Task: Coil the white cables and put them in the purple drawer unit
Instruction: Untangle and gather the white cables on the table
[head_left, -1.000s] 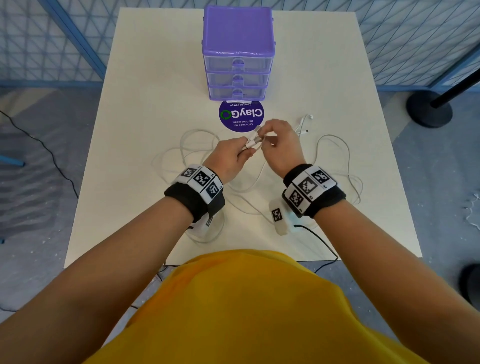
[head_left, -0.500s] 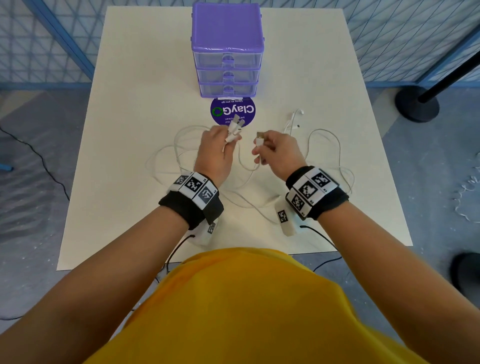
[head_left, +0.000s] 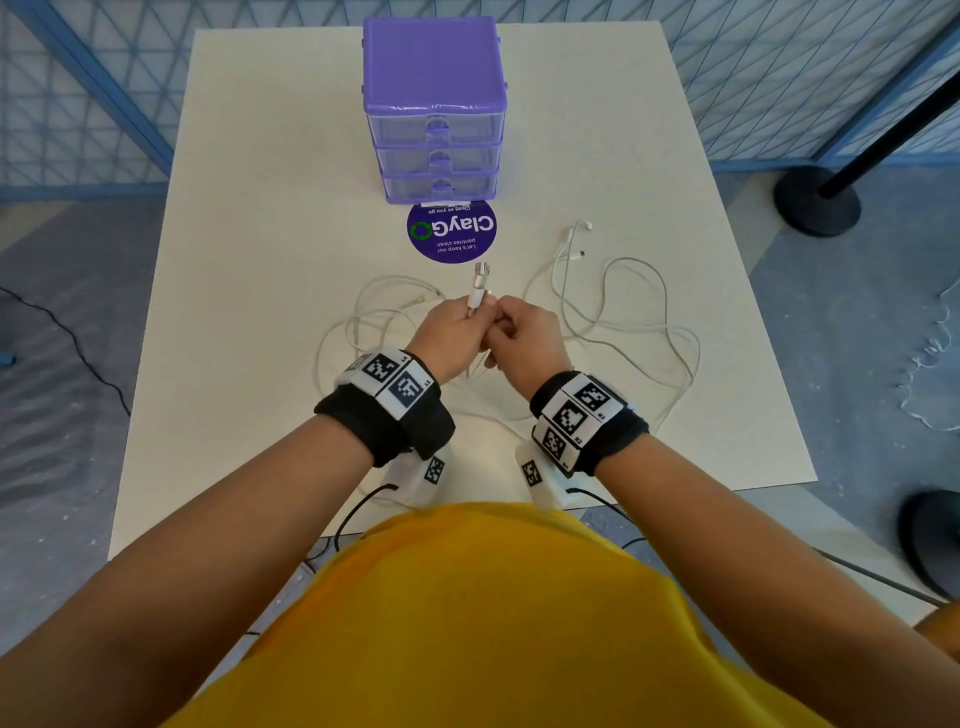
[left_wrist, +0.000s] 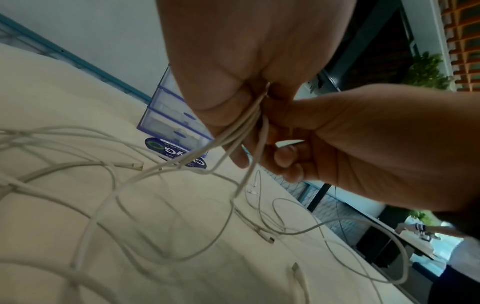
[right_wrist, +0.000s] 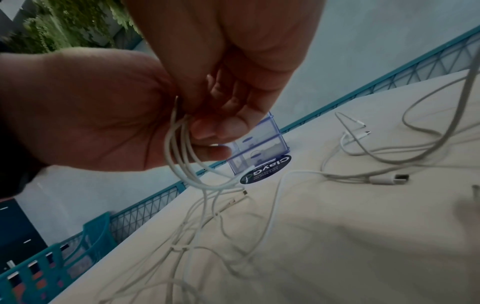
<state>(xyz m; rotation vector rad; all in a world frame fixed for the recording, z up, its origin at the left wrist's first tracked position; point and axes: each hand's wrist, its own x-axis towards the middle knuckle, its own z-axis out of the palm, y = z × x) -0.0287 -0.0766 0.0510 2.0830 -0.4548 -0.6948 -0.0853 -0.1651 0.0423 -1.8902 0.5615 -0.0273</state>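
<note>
Blue mesh fencing is surrounding a cream table (head_left: 260, 260) where the purple drawer unit (head_left: 435, 104) is sitting shut. Having been apart a moment ago, the left hand (head_left: 457, 332) and right hand (head_left: 524, 338) are now meeting, both pinching gathered strands of the white cables (head_left: 480, 283). Coiling is only starting; loose loops are still sprawling around them.

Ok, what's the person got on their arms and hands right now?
Bare hands and forearms, no gloves or sleeves. Each wrist carries a black band: left wrist band, right wrist band, topped with white blocks printed with black square markers. A white camera pod with a black cable hangs under each wrist. Yellow top.
</note>
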